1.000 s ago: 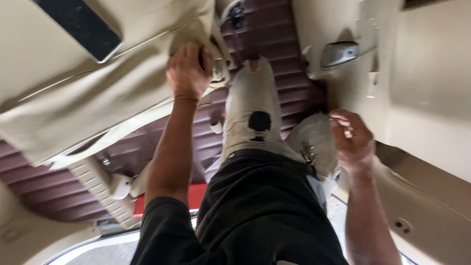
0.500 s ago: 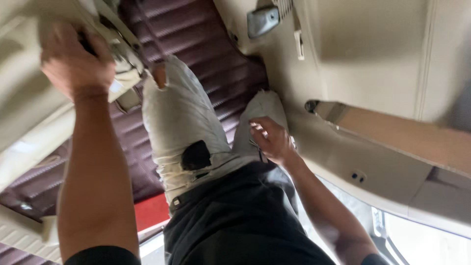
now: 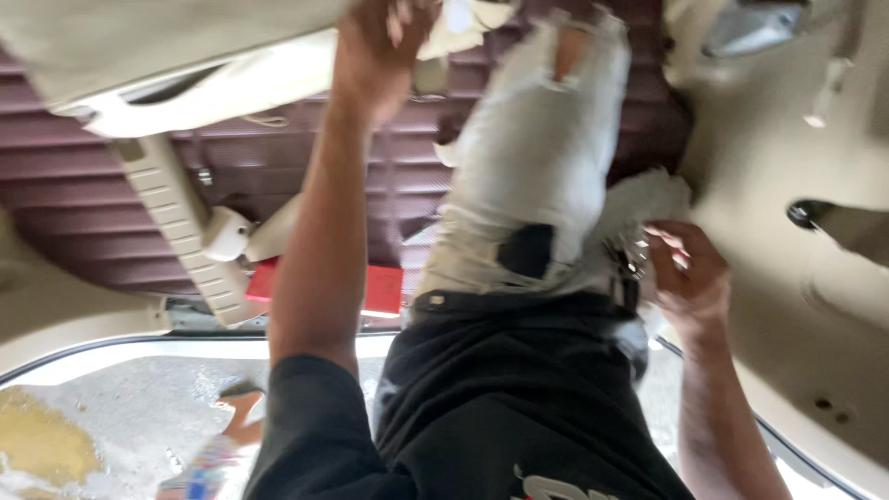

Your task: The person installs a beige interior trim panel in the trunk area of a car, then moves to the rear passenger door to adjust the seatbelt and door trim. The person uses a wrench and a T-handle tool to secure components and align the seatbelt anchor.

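Our left hand (image 3: pixel 384 42) reaches to the top of the frame, fingers curled onto the beige seat edge (image 3: pixel 231 83), though blur hides the exact grip. Our right hand (image 3: pixel 685 268), fingers loosely bent and apart, touches the pale jeans (image 3: pixel 537 157) at the hip above the maroon ribbed floor (image 3: pixel 111 176).

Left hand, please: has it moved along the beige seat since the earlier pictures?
No. The left hand still grips the edge of the beige seat; only the view has swung.

Left hand (image 3: pixel 384 42) reaches up with arm outstretched, fingers curled; right hand (image 3: pixel 690 268) hangs half-closed at the hip.
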